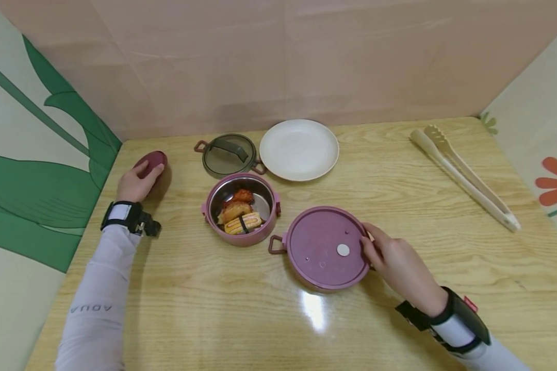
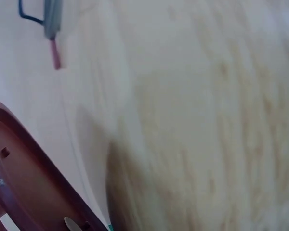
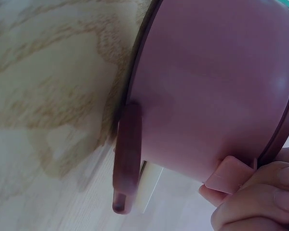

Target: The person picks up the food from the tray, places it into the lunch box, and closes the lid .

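Observation:
At the far left, my left hand (image 1: 136, 183) grips a small round dark red lid (image 1: 155, 161) by its edges. The left wrist view shows the lid's (image 2: 36, 178) raised rim and recessed face tilted toward the camera. On the other side, my right hand (image 1: 399, 263) pinches the rim of a larger purple pot's lid (image 1: 327, 237). Fingers (image 3: 260, 202) sit at a pink tab (image 3: 231, 174) near that rim in the right wrist view. Between the hands stands an uncovered smaller pink pot (image 1: 243, 238) with toy-like food (image 1: 238, 211) inside.
Behind the smaller pot lie a glass lid (image 1: 223, 164) with a dark handle and a white plate (image 1: 299, 149). Beige tongs (image 1: 469, 178) rest at the right of the wooden table (image 1: 204, 309). A pink-covered wall (image 1: 278, 62) rises along the back edge.

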Motion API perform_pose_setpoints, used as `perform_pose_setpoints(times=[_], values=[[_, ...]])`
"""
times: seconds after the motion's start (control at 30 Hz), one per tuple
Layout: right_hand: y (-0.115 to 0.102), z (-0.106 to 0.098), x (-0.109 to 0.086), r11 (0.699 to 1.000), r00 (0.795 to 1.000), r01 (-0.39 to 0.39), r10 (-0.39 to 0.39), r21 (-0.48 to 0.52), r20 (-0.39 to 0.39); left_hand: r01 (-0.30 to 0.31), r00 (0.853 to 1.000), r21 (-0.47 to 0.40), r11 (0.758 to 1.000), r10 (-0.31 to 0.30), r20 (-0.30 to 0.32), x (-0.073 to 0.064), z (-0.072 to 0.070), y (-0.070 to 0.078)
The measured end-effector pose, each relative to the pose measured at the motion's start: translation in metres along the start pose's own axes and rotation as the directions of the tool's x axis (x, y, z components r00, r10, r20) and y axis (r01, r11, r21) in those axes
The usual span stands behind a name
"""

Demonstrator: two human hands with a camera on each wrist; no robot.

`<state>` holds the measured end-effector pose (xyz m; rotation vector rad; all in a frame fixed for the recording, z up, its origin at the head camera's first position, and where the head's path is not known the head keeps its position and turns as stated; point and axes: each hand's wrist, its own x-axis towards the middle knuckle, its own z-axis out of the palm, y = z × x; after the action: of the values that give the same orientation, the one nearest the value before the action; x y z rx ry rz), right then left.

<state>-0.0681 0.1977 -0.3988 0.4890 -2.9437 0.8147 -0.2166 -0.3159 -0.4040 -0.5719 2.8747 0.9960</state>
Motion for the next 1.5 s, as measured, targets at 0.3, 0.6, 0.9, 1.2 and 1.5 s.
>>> perform_pose_setpoints(times=[0.3, 0.6, 0.9, 1.2, 1.5], values=[[0.001, -0.001, 0.001, 1.000, 1.000, 0.003, -0.003, -0.005, -0.003, 0.098, 0.993, -0.184, 0.978, -0.108, -0.045, -0.005, -0.005, 0.007], [0.001, -0.002, 0.002, 1.000, 1.000, 0.001, -0.001, -0.005, 0.005, 0.200, 0.978, -0.369, 0.908, -0.208, 0.018, -0.012, -0.013, 0.016], [0.001, -0.002, 0.002, 1.000, 1.000, -0.007, 0.008, -0.007, 0.009, 0.188, 0.982, -0.744, 0.641, -0.142, 0.127, -0.026, -0.019, 0.024], [0.002, -0.002, 0.002, 1.000, 1.000, -0.019, 0.019, 0.002, 0.025, 0.220, 0.938, -0.973, 0.063, 0.260, 0.229, -0.037, -0.019, 0.024], [0.001, -0.002, 0.001, 1.000, 0.999, -0.023, 0.023, 0.009, 0.039, 0.416, 0.886, -0.868, -0.272, 0.336, 0.320, -0.055, -0.019, 0.025]])
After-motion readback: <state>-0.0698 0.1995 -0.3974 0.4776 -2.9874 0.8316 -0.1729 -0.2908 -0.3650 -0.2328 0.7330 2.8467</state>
